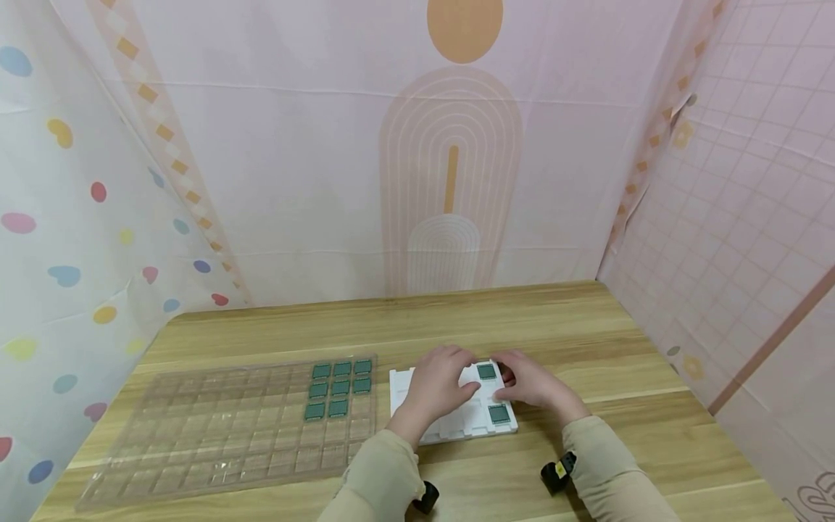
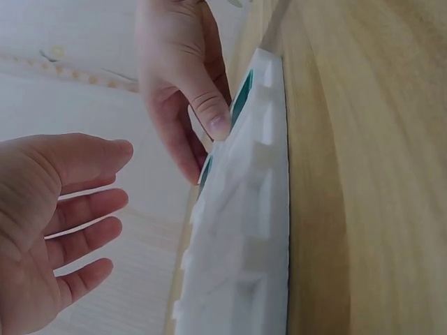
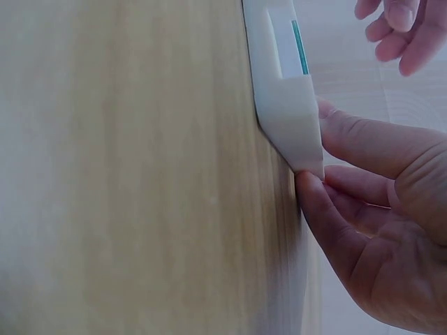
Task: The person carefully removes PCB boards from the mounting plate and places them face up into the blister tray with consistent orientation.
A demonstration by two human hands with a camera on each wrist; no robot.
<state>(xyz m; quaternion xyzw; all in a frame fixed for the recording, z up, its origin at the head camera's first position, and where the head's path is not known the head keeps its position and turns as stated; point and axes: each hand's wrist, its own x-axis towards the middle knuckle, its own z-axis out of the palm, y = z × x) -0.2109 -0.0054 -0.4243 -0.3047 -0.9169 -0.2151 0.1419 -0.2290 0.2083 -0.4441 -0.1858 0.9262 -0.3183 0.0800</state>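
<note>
A white foam-like tray point(image 1: 471, 420) lies on the table in front of me. Two green square circuit boards sit in its right side, a far one point(image 1: 486, 372) and a near one point(image 1: 499, 414). At the tray's right edge, my right hand point(image 1: 536, 383) pinches the rim, its thumb on the upper face and fingers along the side, as the right wrist view shows on the tray corner point(image 3: 290, 125). My left hand point(image 1: 438, 388) hovers over the tray's middle with relaxed, slightly bent fingers and nothing in them; it hides part of the tray.
A large clear plastic tray point(image 1: 215, 417) with many square pockets lies to the left. Several more green boards point(image 1: 340, 388) fill pockets at its far right end. The wooden table point(image 1: 587, 326) meets a patterned cloth backdrop point(image 1: 313, 181) behind.
</note>
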